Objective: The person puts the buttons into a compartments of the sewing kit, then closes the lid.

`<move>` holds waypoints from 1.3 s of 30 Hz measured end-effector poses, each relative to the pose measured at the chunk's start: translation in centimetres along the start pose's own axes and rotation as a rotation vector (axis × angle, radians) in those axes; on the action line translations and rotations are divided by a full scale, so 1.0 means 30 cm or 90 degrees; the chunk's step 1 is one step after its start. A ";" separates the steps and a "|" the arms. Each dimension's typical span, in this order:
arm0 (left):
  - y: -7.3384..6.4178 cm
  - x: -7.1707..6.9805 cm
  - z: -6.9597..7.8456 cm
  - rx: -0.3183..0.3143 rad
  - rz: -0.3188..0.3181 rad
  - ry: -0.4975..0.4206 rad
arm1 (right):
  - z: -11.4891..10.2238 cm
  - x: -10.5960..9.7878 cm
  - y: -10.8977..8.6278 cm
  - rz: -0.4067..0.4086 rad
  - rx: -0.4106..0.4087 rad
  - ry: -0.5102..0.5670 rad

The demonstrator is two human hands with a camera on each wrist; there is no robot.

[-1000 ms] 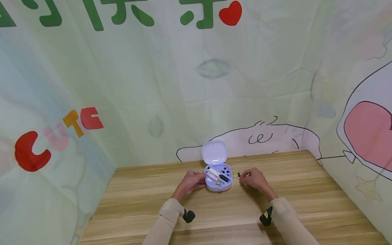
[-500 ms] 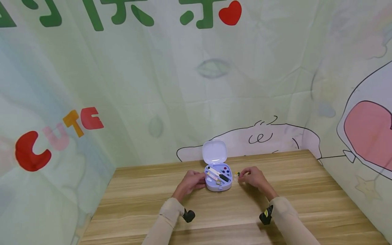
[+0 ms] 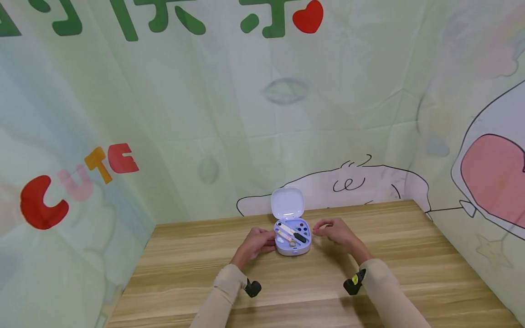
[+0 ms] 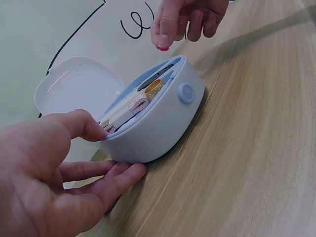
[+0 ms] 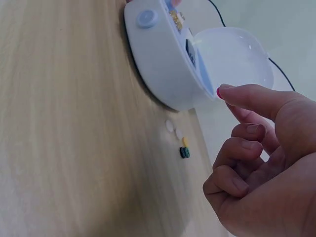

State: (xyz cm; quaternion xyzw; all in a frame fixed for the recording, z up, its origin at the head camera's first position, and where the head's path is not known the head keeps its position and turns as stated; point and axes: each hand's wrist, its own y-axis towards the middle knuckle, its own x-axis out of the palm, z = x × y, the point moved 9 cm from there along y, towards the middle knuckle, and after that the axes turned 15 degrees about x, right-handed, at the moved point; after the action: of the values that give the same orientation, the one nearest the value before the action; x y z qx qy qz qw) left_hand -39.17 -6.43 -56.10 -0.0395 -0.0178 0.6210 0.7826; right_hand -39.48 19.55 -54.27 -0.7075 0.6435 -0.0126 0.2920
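A white and pale blue sewing box stands on the table with its lid up. My left hand grips the box's left side, thumb at the rim and fingers low against the wall. Just off the box's right side, my right hand pinches a small red button between thumb and forefinger, mostly hidden by the fingertips. Its other fingers are curled. In the box lie a black-handled tool, a gold thimble, a rolled tape measure and several small dark and red buttons.
On the wooden table, to the right of the box, lie white, yellow and dark green buttons, seen beneath my right hand in the right wrist view. A printed cloth hangs right behind the table's back edge.
My right hand has lifted from the loose buttons and moved left to the box's right edge, carrying the red button. My left hand has stayed on the box.
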 end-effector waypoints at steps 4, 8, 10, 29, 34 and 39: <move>0.001 -0.001 0.000 -0.001 0.000 0.002 | -0.021 0.005 -0.001 0.003 0.011 -0.004; -0.007 0.001 0.011 0.007 -0.008 0.001 | -0.044 0.014 0.000 0.008 0.017 -0.008; -0.010 0.002 0.018 0.013 -0.014 -0.002 | -0.057 0.018 -0.001 0.009 0.016 -0.008; -0.006 0.004 0.015 0.006 -0.014 0.000 | -0.114 0.048 0.015 0.007 0.025 0.039; -0.007 0.006 0.014 0.011 -0.017 -0.001 | -0.112 0.047 0.015 0.003 0.019 0.044; -0.009 0.007 0.019 0.010 -0.014 -0.002 | -0.114 0.035 0.010 0.005 0.014 0.043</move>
State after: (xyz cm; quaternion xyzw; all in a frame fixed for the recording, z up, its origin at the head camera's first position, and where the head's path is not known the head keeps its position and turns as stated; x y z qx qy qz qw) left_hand -38.89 -6.27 -55.52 -0.0320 -0.0149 0.6123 0.7898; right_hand -40.92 17.24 -51.95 -0.7009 0.6554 -0.0424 0.2782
